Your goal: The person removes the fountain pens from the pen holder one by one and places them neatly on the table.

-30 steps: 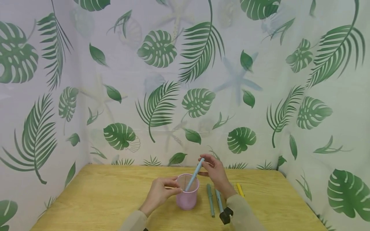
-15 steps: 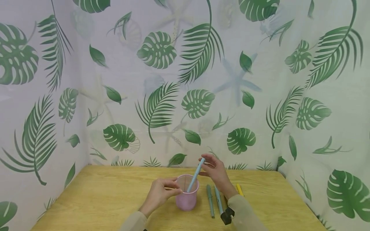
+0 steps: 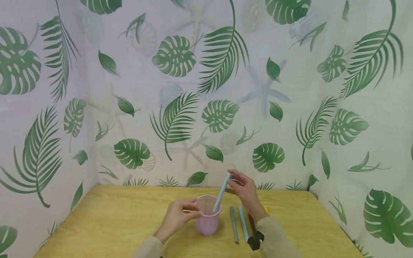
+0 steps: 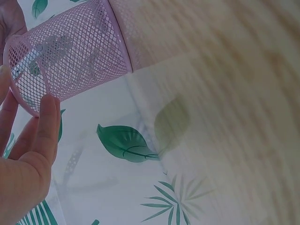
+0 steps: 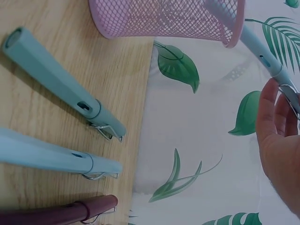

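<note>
A pink mesh pen holder [image 3: 207, 225] stands upright on the table. My left hand [image 3: 176, 218] pinches its rim from the left; in the left wrist view, fingers [image 4: 46, 119] of that hand lie at the rim. My right hand [image 3: 245, 190] pinches a light blue pen [image 3: 222, 192] near its upper, clip end. The pen slants, with its lower end inside the pen holder, seen through the mesh in the right wrist view. Whether that end touches the bottom, I cannot tell.
To the right of the pen holder lie a green pen [image 3: 234, 225], another light blue pen [image 3: 243, 223] and a dark maroon pen [image 5: 61, 213]. Something yellow [image 3: 266, 209] shows behind the right forearm. A leaf-patterned curtain [image 3: 206, 82] borders the wooden table [image 3: 122, 218].
My right hand has shifted slightly right, taking the pen's top with it. The pen's lower end has moved rightward within the pen holder's mouth. My left hand keeps its hold on the rim.
</note>
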`<state>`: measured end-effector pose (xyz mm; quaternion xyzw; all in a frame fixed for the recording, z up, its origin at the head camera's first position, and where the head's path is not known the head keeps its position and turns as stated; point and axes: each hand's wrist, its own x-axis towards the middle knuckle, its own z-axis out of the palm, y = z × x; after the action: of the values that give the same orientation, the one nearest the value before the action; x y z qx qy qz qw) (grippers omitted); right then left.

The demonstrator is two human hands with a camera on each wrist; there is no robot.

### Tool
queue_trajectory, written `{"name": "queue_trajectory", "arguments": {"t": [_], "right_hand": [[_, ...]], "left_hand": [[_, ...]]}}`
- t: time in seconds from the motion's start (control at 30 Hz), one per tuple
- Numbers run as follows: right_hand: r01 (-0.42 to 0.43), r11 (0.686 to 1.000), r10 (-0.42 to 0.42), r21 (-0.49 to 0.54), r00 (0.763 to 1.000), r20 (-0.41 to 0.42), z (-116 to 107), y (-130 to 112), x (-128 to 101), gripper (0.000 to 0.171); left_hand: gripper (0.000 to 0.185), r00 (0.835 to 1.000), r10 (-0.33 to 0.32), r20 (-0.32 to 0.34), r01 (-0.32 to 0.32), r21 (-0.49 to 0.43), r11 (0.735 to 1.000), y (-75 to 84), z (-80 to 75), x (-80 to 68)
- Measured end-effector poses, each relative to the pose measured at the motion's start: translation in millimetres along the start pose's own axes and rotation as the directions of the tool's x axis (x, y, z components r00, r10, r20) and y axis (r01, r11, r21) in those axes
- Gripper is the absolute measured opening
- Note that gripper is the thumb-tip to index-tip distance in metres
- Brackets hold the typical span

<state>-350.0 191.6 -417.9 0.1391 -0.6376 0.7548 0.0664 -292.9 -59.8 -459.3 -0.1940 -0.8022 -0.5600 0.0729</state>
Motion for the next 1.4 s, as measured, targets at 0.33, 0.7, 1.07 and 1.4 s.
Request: {"name": "queue_trajectory", "arguments": {"t": [0.33,0.7,1.07,1.4], "right_hand": [[0.004,0.999,0.0,0.054,0.998,-0.068,-7.0,-2.1,-1.8,0.043],[-0.025,0.995,0.036,0.098,0.993,-0.116,-14.2,-7.1,-2.9,0.028],[-0.075,0.996,0.078,0.043,0.994,-0.073,-27.0,-5.9,-4.4,0.026],[-0.17,0.982,0.164,-0.077,0.983,-0.079,-45.7,0.4,-8.9,0.034]], "left_hand": [[0.012,1.0,-0.017,-0.002,0.017,0.005,1.0,0.5,-0.4,-1.1],[0.009,1.0,-0.005,0.0,0.005,0.013,1.0,1.4,-0.7,0.5],[0.015,1.0,-0.012,0.005,0.012,0.002,1.0,0.8,-1.4,-0.4],[0.017,1.0,-0.009,-0.008,0.009,0.014,1.0,-1.4,-0.4,1.0]]}}
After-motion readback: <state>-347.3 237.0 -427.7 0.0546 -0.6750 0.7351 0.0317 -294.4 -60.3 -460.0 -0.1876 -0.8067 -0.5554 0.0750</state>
